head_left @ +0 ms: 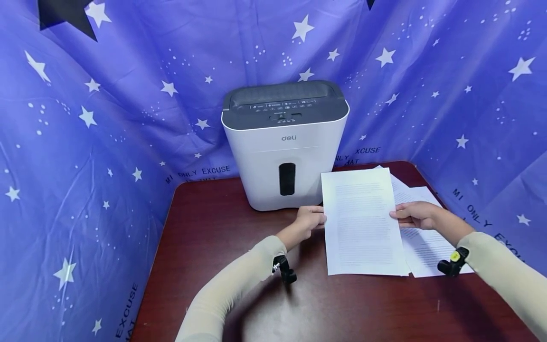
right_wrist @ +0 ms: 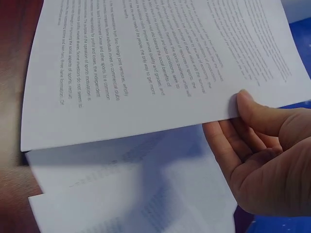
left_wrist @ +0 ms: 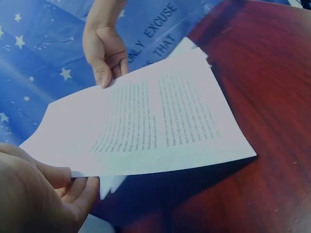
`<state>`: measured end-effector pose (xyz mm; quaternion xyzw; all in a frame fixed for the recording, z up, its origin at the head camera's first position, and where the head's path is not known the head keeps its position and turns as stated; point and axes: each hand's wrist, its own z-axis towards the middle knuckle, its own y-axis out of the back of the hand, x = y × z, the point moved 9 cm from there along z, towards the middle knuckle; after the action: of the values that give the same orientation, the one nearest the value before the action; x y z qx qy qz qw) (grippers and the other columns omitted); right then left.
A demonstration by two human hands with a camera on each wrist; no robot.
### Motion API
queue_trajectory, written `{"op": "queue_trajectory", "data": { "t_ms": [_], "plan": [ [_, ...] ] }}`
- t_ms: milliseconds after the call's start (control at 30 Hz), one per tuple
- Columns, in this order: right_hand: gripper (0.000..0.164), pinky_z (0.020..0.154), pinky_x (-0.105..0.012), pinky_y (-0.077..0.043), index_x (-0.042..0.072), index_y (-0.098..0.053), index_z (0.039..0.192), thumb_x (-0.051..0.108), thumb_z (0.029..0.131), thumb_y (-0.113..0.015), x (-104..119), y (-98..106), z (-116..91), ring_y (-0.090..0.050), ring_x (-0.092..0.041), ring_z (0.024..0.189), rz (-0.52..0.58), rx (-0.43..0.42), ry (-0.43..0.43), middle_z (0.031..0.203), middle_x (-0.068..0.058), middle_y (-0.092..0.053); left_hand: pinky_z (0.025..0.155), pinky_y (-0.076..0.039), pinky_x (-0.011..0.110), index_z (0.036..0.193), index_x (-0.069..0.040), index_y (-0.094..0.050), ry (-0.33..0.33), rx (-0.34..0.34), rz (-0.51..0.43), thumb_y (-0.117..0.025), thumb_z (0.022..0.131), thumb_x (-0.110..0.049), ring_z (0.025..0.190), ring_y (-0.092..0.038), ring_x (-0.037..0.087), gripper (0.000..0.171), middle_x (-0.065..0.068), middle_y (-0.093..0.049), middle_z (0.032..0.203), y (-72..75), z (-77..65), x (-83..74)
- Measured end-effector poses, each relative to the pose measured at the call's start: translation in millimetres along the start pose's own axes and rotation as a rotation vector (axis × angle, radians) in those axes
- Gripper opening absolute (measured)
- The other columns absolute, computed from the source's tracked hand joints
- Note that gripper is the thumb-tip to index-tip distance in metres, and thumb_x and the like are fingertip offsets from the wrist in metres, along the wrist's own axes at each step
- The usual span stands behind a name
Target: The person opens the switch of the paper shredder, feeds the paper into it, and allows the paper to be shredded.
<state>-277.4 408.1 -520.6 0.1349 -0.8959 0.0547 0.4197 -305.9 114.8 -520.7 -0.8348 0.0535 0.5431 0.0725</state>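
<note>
A blue-purple curtain [head_left: 128, 118] with white stars surrounds a dark red table [head_left: 205, 237]. At the back of the table stands a white machine [head_left: 265, 166] with a dark grey top and "deli" on its front. In front of its lower right side, a printed sheet [head_left: 363, 228] is held raised above the table. I cannot tell whether it is a single page. Partly beneath it, at the table's right, lie other printed pages [head_left: 427, 251], overlapping and slightly askew.

The left hand [head_left: 310, 221] pinches the sheet's left edge, thumb above and fingers below. The right hand [head_left: 416, 216] pinches the right edge the same way, its fingers curled under the paper. Smaller still, a black wrist mount [head_left: 284, 269] sits at the left sleeve's cuff, and another at the right.

The step in hand appears to be steadying the sheet between both hands, clear of the pages. Any next move would seem to call for both hands to travel together, keeping the paper flat and unbent.
</note>
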Motion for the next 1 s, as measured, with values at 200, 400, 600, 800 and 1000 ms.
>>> {"op": "queue_trajectory", "data": {
  "t_ms": [200, 400, 600, 800, 1000],
  "plan": [
    [0.021, 0.084, -0.030, -0.054, 0.017, -0.068, 0.089, 0.007, 0.096, -0.051, 30, -1, -11, -0.068, -0.012, 0.089, 0.047, 0.100, 0.074, 0.091, 0.001, -0.072, 0.085, -0.054, 0.041, 0.109, -0.002, -0.068, -0.070, 0.102, 0.031, -0.063, 0.084, 0.003, 0.080, -0.069, 0.019, 0.025, 0.011, -0.072, 0.094, 3.0, -0.7, -29.4],
    [0.025, 0.083, -0.030, -0.055, 0.014, -0.068, 0.086, 0.000, 0.096, -0.049, 66, -3, -26, -0.068, -0.014, 0.088, 0.068, 0.164, 0.218, 0.091, 0.001, -0.072, 0.084, -0.055, 0.036, 0.116, 0.002, -0.063, -0.145, 0.215, 0.040, -0.061, 0.087, 0.003, 0.091, -0.068, 0.021, 0.029, 0.016, -0.069, 0.107, 5.1, -5.3, -68.1],
    [0.030, 0.084, -0.032, -0.055, 0.008, -0.068, 0.093, -0.007, 0.095, -0.043, 101, -6, -44, -0.069, -0.017, 0.089, 0.125, 0.229, 0.365, 0.094, -0.003, -0.072, 0.086, -0.054, 0.037, 0.116, 0.004, -0.063, -0.193, 0.289, 0.039, -0.062, 0.087, 0.002, 0.087, -0.069, 0.020, 0.029, 0.019, -0.068, 0.109, 9.6, -14.4, -106.8],
    [0.035, 0.086, -0.029, -0.053, 0.007, -0.068, 0.101, -0.009, 0.097, -0.037, 133, -18, -63, -0.068, -0.016, 0.095, 0.093, 0.325, 0.484, 0.101, -0.003, -0.071, 0.086, -0.054, 0.038, 0.115, 0.005, -0.062, -0.252, 0.326, 0.022, -0.062, 0.088, 0.001, 0.089, -0.069, 0.022, 0.028, 0.020, -0.067, 0.109, 14.5, -24.6, -134.7],
    [0.034, 0.084, -0.029, -0.054, 0.007, -0.069, 0.101, -0.008, 0.097, -0.039, 153, -27, -75, -0.069, -0.017, 0.093, 0.103, 0.300, 0.531, 0.099, -0.004, -0.072, 0.084, -0.055, 0.035, 0.118, 0.007, -0.060, -0.296, 0.293, 0.000, -0.062, 0.088, 0.000, 0.094, -0.068, 0.027, 0.030, 0.024, -0.065, 0.112, 20.7, -27.7, -142.7]
  ]
}}
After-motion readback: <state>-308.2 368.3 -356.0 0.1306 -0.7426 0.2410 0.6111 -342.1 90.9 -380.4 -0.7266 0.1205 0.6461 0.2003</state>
